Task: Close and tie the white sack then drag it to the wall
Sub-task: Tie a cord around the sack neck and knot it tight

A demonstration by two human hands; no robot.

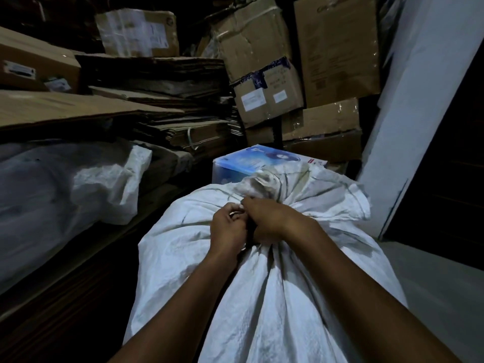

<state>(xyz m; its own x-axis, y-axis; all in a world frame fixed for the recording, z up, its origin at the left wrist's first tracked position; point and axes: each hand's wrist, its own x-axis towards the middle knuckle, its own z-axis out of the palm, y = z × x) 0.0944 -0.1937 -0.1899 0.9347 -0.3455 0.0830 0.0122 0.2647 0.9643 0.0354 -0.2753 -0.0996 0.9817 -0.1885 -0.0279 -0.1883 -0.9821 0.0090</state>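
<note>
Two bare forearms enter from approx 6 o'clock, w/ no sleeves, cuffs or gloves visible anywhere up to the frame edge. Left hand (228, 226) at approx 11 o'clock of centre-bottom, right hand (269, 218) just beside it toward 1 o'clock. No watch, bracelet or wrist strap on either wrist. A ring can't be made out; lighting is dim and the fingers are partly hidden. Nails too small and dark to tell.
</note>
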